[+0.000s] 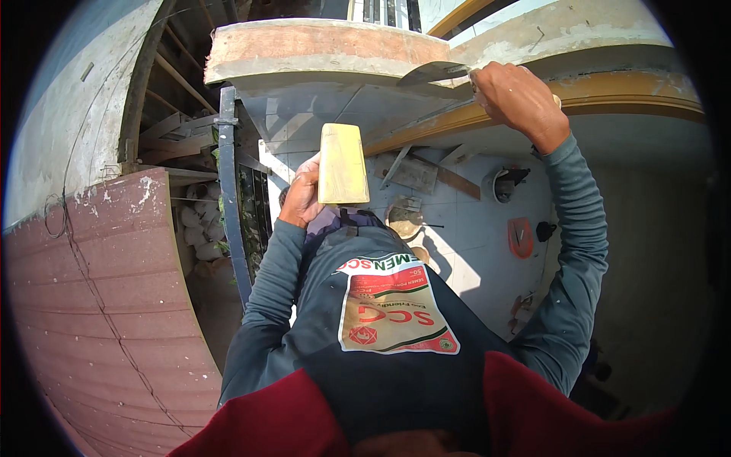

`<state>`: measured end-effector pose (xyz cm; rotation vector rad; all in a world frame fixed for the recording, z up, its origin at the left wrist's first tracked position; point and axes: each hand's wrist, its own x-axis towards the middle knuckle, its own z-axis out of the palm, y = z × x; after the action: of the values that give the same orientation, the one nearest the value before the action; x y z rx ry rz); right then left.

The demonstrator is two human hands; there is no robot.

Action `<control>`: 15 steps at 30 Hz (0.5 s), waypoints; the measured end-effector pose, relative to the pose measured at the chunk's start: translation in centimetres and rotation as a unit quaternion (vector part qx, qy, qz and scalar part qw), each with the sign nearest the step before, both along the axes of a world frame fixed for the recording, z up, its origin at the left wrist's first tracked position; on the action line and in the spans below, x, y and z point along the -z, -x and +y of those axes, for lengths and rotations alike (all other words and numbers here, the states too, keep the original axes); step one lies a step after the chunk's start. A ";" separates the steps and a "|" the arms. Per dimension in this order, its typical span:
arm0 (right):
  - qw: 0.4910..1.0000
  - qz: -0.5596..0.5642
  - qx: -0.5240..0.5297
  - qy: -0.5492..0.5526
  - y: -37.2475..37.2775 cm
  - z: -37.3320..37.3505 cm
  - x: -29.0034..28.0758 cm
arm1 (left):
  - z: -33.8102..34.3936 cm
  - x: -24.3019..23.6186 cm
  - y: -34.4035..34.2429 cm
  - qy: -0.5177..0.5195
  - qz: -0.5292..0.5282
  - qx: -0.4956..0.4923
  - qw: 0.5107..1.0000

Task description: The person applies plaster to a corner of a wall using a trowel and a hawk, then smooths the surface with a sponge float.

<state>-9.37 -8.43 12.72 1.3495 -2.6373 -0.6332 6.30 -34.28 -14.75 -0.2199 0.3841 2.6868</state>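
My left hand (pixel 302 194) is closed behind a yellow, tapered plastering float (pixel 344 164), its flat face turned up and smudged with grey. The float's handle is hidden beneath it. Up at the right, my right hand (pixel 518 99) grips a trowel (pixel 435 72), whose dark metal blade points left. The blade lies at the lower edge of a long concrete ledge (pixel 327 57); whether it touches cannot be made out. A rough reddish strip runs along the ledge's left part, with grey mortar below it.
A wooden beam (pixel 624 93) runs under the ledge at the right. On the tiled floor below are a bucket (pixel 502 185), loose boards (pixel 415 174), a round mortar pan (pixel 403 219) and an orange-red item (pixel 520 238). A metal post (pixel 230 190) and maroon corrugated sheeting (pixel 114 259) stand left.
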 end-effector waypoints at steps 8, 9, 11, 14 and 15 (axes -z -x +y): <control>0.998 -0.027 0.044 -0.039 -2.1 0.9 2.1 | 0.5 -0.2 0.5 0.003 -0.005 -0.004 1.000; 0.999 -0.013 0.031 -0.038 -1.8 1.6 2.7 | 1.1 -0.4 0.6 -0.011 -0.005 0.001 1.000; 0.998 -0.013 0.054 -0.033 -1.2 2.0 2.6 | 2.1 -0.5 1.1 -0.031 -0.008 0.020 0.999; 0.996 -0.027 0.079 0.005 -1.5 0.7 0.9 | 3.8 -1.2 1.6 0.026 -0.024 0.003 0.999; 0.995 -0.043 0.082 0.036 -1.9 0.5 -0.1 | 4.4 -1.2 1.9 0.025 -0.021 0.005 0.999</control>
<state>-7.46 -7.89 12.85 1.1766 -2.8309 -0.5032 4.41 -29.87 -13.55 -0.2884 0.4379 2.6610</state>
